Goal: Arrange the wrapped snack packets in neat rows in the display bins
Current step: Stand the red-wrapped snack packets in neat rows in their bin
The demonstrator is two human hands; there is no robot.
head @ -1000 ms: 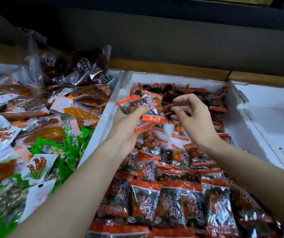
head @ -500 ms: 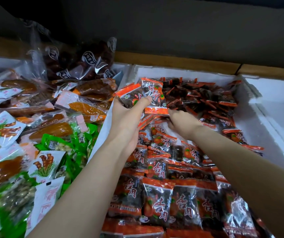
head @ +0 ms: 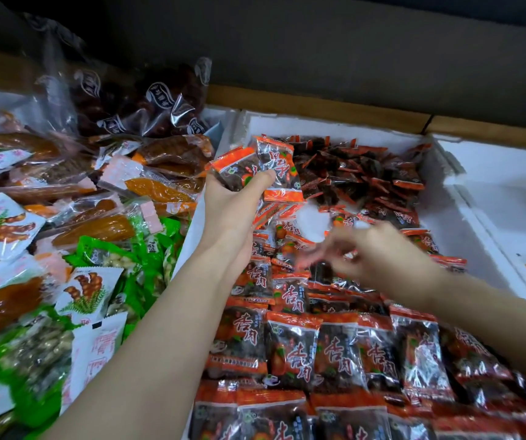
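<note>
My left hand [head: 234, 204] grips a small bunch of orange-and-black snack packets [head: 261, 168] above the left side of a white foam bin [head: 328, 127]. Neat rows of the same packets [head: 318, 350] fill the near part of the bin, and a loose heap of them [head: 369, 182] lies at its far end. My right hand [head: 379, 252] is blurred with motion over the middle of the bin, fingers pointing left toward packets there. Whether it holds a packet cannot be made out.
The bin to the left holds mixed snacks: green-and-white packets [head: 90, 290], orange-brown vacuum packs [head: 147, 185] and a clear bag of dark items [head: 134, 100]. Another white bin [head: 509, 173] stands to the right. A wooden ledge [head: 318, 106] runs behind.
My right hand has pulled back from the far heap toward the middle of the bin. My left hand has stayed put with its packets. The view has tilted slightly.
</note>
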